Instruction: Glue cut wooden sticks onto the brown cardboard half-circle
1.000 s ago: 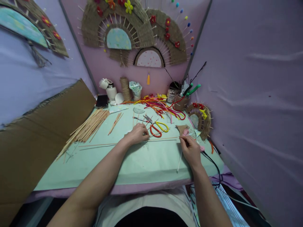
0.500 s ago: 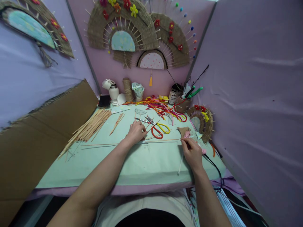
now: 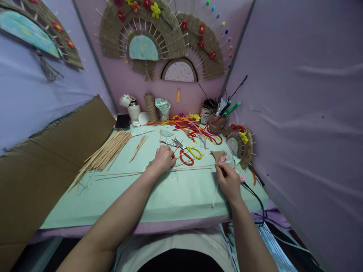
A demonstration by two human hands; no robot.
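Note:
My left hand (image 3: pixel 162 159) presses down on the mat with bent fingers. Several thin wooden sticks (image 3: pixel 181 144) fan out from under it, and what joins them is hidden by my palm. A long thin stick (image 3: pixel 116 174) lies across the mat beneath that hand and stretches right to my right hand (image 3: pixel 228 182). The fingertips of the right hand are pinched at the stick's right end. Scissors (image 3: pixel 186 157) with one red and one yellow handle lie partly under the fanned sticks. A brown scrap (image 3: pixel 217 155) with a pink patterned piece (image 3: pixel 222 159) is just beyond my right fingertips.
A pile of sticks (image 3: pixel 106 154) lies left, beside a cardboard sheet (image 3: pixel 56 151). Colourful pipe cleaners (image 3: pixel 190 128), a twine spool (image 3: pixel 151 107) and a pen pot (image 3: pixel 217 124) stand behind. A small twine fan (image 3: pixel 246 147) and a black cable (image 3: pixel 257 193) are at right.
The whole view has shifted slightly. Both hands keep nearly the same pose, the left over the fanned sticks and the right at the long stick's end.

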